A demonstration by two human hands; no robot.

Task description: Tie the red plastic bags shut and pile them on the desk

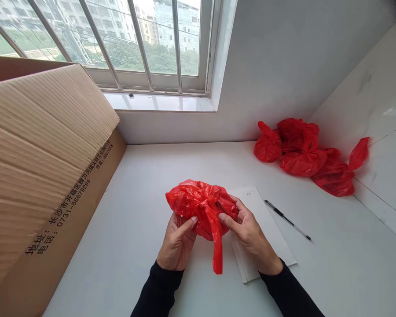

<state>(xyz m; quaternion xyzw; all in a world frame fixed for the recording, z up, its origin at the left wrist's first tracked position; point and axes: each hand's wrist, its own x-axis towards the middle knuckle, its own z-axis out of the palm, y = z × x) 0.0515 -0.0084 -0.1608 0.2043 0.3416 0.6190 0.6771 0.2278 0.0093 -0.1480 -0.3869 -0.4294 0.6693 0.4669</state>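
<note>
A knotted red plastic bag (pixel 201 207) is held above the white table, bulging with contents I cannot make out. Its tied end hangs down toward me. On the bag's left side, my left hand (pixel 178 240) grips from below with the thumb on top. My right hand (pixel 249 231) holds the other side in the same way, thumb near the knot. Partly under my right hand and forearm lies a stack of white paper (pixel 267 237) with small writing near its top edge. Just right of the paper rests a black and clear pen (pixel 287 220).
Several tied red plastic bags (pixel 303 154) are heaped at the back right, by the tiled wall (pixel 383 145). A large open cardboard box (pixel 49 145) with printed lettering stands on the left. Behind the white table (pixel 132 211) is a barred window (pixel 145 44).
</note>
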